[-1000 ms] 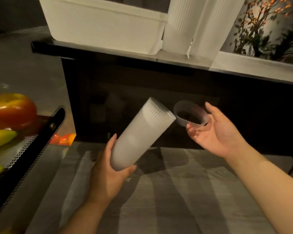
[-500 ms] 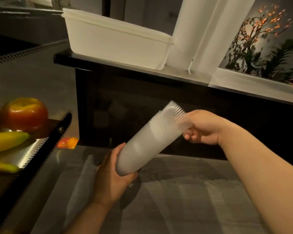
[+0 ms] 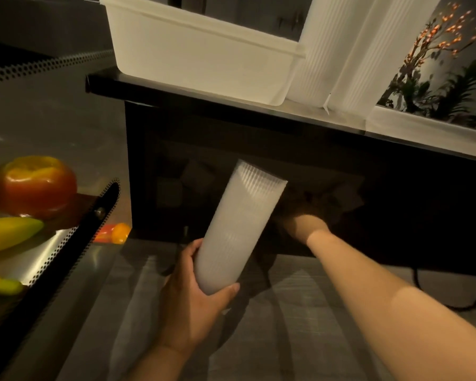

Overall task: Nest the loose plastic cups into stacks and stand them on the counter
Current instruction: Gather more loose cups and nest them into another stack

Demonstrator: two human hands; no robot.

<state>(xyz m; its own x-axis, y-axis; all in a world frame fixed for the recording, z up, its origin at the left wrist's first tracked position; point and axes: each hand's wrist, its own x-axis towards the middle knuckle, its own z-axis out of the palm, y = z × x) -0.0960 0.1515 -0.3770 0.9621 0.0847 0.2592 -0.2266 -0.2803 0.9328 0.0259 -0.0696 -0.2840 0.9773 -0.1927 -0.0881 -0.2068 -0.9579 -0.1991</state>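
Below the dark counter (image 3: 259, 116), gripping a tall stack of nested white plastic cups (image 3: 239, 229) near its lower end with the left hand (image 3: 193, 301), thumb and fingers curling round the ribbed wall. Tilting, with the upper end leaning to the right and away, clear of any surface. Reaching the right hand (image 3: 304, 224) into the shadowed space beneath the counter, just beside the stack's upper half; fingers lost in the dark, so impossible to tell whether spread or closing on anything. Standing on the counter above: a white rectangular tub (image 3: 204, 50) and, touching its right end, two tall wrapped cup stacks (image 3: 349, 50) leaning side by side. Lying at the left on a perforated metal tray (image 3: 52, 257): an apple (image 3: 33, 185) and a banana (image 3: 8, 232).
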